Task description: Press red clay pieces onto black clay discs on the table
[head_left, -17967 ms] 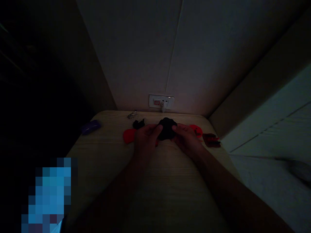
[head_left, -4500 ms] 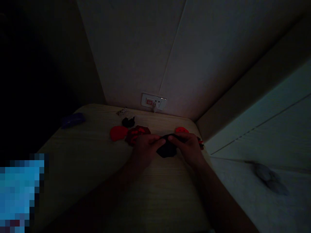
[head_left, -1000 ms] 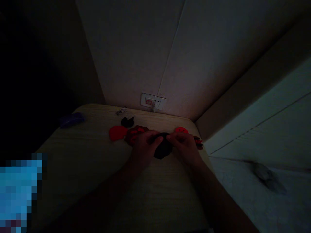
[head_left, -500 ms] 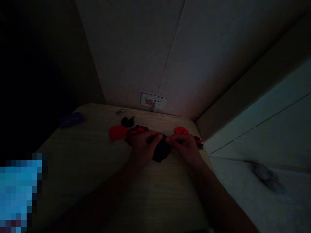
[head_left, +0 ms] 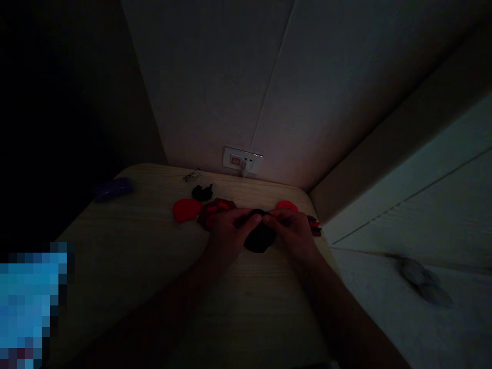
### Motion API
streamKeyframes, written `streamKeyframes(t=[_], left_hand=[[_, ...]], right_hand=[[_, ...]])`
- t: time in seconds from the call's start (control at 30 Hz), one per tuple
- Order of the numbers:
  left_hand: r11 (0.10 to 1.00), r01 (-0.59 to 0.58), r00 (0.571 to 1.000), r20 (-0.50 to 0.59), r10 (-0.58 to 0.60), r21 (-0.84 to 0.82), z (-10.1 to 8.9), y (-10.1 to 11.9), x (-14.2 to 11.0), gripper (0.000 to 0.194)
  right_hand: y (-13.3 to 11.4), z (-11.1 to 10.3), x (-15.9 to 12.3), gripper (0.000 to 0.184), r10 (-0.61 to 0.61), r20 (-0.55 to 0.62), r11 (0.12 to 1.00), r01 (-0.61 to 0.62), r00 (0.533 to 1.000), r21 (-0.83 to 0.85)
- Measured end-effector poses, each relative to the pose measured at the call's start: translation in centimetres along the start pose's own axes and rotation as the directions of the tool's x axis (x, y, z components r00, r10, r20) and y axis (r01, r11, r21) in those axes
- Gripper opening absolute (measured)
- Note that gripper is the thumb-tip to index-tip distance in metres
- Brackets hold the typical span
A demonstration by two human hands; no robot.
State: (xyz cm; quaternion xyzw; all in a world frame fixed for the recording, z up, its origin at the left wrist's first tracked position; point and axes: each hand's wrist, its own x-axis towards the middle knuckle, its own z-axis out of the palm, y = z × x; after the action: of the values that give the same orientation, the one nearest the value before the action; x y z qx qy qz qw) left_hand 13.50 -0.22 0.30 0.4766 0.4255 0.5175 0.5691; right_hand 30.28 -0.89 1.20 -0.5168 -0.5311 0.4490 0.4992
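A flat, dark, roundish piece (head_left: 260, 240), soft-looking like modelling clay, is held above the table. My left hand (head_left: 229, 233) pinches its upper edge between thumb and fingers. From the other side my right hand (head_left: 294, 233) grips the same edge, the two thumb tips almost meeting. Left of the left hand lies a dark red piece with brighter red patches (head_left: 215, 211), partly covered by the hand. Beside that is a plain red flat piece (head_left: 186, 210). Behind the right hand, a bright red disc (head_left: 287, 206) shows in part, and a dark red and black piece (head_left: 314, 225) is near it.
The pale wooden table (head_left: 246, 302) meets a wall with a socket and plug (head_left: 243, 161). Toward the back lie a small black lump (head_left: 202, 192) and a crumpled wrapper (head_left: 191, 176). A purple packet (head_left: 113, 189) rests at the left edge. A blurred bright blue patch (head_left: 31, 297) is lower left.
Since 18 seconds ago the dark red patched piece has come to lie by the plain red one, and the black piece is held lower. Lately the black piece turns slightly between my fingertips.
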Motion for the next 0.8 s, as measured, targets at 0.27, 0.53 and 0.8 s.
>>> streamKeyframes(t=[0.27, 0.53, 0.8], left_hand=[[0.996, 0.063, 0.996, 0.065, -0.059, -0.057, -0.1, 0.1, -0.1, 0.014], [0.986, 0.162, 0.98, 0.122, -0.156, -0.04, -0.2, -0.3, 0.0, 0.02], [0.986, 0.15, 0.979, 0.148, -0.138, -0.072, -0.2, -0.7, 0.1, 0.022]], right_hand=[[0.3, 0.1, 0.1, 0.026, 0.013, 0.02, 1.0, -0.013, 1.0, 0.022], [0.1, 0.0, 0.4, 0.025, 0.015, -0.082, 0.999, -0.011, 0.997, 0.046], [0.1, -0.2, 0.2, 0.027, 0.048, -0.051, 0.998, -0.047, 0.998, 0.039]])
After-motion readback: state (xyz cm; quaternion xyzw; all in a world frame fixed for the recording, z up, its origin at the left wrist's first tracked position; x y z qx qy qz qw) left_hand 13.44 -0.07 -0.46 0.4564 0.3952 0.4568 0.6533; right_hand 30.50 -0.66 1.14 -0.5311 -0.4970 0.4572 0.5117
